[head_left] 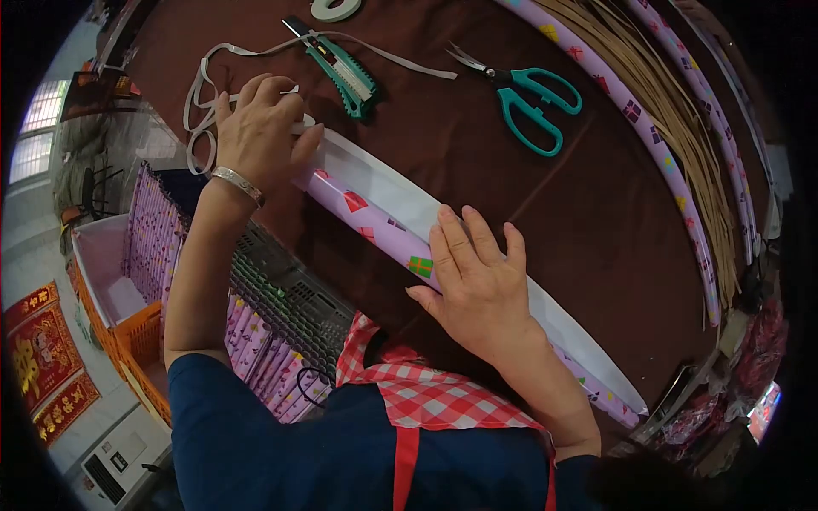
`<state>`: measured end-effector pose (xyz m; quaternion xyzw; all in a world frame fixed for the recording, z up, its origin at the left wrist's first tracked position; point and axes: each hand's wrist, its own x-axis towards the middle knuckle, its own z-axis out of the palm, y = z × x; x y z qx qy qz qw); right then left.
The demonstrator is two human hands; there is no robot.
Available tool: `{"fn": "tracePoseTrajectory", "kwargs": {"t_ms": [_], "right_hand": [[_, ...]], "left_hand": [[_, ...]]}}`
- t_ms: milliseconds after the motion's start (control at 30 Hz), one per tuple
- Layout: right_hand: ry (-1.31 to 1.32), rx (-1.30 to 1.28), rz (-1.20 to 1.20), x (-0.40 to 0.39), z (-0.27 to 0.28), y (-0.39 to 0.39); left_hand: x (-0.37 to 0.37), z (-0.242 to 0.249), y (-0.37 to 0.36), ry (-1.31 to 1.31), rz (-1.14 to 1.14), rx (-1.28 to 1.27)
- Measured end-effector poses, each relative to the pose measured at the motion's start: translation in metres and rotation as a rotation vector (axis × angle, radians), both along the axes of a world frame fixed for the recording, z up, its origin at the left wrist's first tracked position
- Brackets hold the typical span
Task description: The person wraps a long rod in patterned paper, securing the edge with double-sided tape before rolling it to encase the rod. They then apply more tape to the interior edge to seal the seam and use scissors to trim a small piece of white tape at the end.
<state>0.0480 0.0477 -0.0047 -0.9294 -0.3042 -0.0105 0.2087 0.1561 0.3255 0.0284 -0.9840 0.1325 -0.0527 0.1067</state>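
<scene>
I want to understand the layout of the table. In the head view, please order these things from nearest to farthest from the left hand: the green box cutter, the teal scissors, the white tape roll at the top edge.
From the left hand, which presses on the end of the wrapped roll:
1. Green box cutter, just up and to its right on the table.
2. White tape roll, at the top edge, beyond the cutter.
3. Teal scissors, far to the right.
</scene>
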Motion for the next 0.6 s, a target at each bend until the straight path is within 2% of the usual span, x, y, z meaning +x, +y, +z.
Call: {"fn": "tracePoseTrajectory", "kwargs": {"t_ms": [200, 400, 600], "right_hand": [[0.007, 0.007, -0.004, 0.000, 0.000, 0.000], [0.014, -0.012, 0.015, 0.000, 0.001, -0.001], [0.020, -0.001, 0.014, 0.002, 0.002, -0.001]], "left_hand": [[-0.003, -0.001, -0.002, 0.015, 0.064, -0.007], [-0.002, -0.010, 0.006, -0.051, 0.011, -0.024], [-0.002, -0.004, 0.004, 0.030, 0.017, -0.015]]}}
